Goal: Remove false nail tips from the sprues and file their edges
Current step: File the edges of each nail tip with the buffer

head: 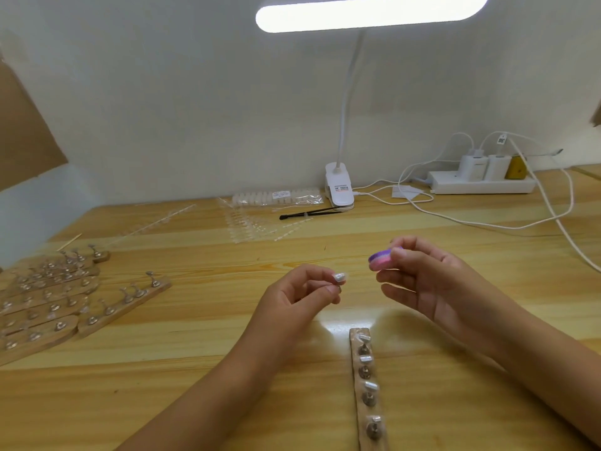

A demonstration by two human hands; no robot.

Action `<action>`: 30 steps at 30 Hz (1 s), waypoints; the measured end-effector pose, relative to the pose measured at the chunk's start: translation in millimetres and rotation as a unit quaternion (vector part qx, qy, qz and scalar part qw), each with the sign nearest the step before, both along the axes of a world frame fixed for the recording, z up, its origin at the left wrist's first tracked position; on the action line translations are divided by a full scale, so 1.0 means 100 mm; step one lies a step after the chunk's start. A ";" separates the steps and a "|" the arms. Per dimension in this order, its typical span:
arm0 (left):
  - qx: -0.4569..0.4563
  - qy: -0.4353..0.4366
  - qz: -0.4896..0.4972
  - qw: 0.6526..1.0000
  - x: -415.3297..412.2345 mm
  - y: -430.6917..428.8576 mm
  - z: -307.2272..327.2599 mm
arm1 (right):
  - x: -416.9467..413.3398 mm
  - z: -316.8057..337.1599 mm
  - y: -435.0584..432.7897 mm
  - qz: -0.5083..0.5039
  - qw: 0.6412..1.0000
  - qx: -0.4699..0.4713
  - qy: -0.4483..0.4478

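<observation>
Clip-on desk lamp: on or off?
On. The white clip-on desk lamp has its long bar head glowing bright, with glare on the glossy wooden tabletop.

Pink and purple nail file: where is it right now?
In the head view, the nail file is pinched in the right hand, right of centre above the wooden table, close beside the clear nail tip held by the left hand.

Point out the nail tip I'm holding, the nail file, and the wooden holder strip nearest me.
nail tip [339,277]: head view, on its glossy upper face.
nail file [379,260]: head view, on the pink end sticking out.
wooden holder strip [357,382]: head view, bare wood along its left edge.
</observation>
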State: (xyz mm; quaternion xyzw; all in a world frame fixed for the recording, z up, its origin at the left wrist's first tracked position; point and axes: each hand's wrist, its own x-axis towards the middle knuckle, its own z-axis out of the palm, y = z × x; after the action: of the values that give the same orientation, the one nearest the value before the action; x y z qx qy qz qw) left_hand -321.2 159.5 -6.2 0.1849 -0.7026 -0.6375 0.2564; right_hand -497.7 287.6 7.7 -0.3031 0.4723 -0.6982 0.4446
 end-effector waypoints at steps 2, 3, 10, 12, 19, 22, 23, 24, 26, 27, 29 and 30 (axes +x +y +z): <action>-0.019 -0.015 -0.010 1.000 0.00 0.01 -0.01 | 0.02 0.01 0.02 0.000 1.000 -0.002 0.003; -0.024 -0.019 -0.016 0.999 0.00 0.02 0.00 | 0.03 0.01 0.02 0.004 1.000 -0.001 0.009; -0.036 -0.033 -0.034 0.998 -0.01 0.03 0.00 | 0.16 0.03 0.02 0.010 0.998 0.008 0.062; -0.034 -0.036 -0.032 0.998 -0.02 0.03 -0.01 | 0.16 0.03 0.02 0.001 0.998 0.004 0.060; -0.016 -0.036 -0.018 0.999 -0.01 0.01 -0.04 | 0.17 0.07 0.04 0.021 0.998 -0.003 0.058; -0.028 -0.042 -0.011 0.999 0.00 -0.01 -0.03 | 0.19 0.09 0.06 0.034 0.992 0.012 0.120; -0.031 -0.045 -0.012 0.998 0.00 0.00 -0.03 | 0.20 0.09 0.06 0.035 0.988 0.019 0.146; -0.032 -0.047 -0.014 0.998 0.00 0.00 -0.03 | 0.21 0.08 0.06 0.037 0.984 0.025 0.171; -0.031 -0.047 -0.015 0.998 0.00 0.00 -0.03 | 0.22 0.08 0.07 0.040 0.978 0.030 0.204; -0.029 -0.047 -0.013 0.998 0.00 0.00 -0.02 | 0.23 0.07 0.07 0.040 0.976 0.027 0.211; -0.021 -0.049 -0.010 0.999 -0.01 0.00 -0.03 | 0.24 0.07 0.07 0.029 0.976 0.014 0.217; -0.017 -0.049 -0.009 0.999 0.00 0.00 -0.03 | 0.24 0.07 0.07 0.022 0.975 0.007 0.219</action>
State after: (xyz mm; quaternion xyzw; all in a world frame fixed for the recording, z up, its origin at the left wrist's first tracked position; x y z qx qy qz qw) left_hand -321.6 159.7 -9.2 0.2051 -0.7265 -0.6184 0.2186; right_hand -474.0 295.1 14.9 -0.4560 0.5561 -0.6016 0.3477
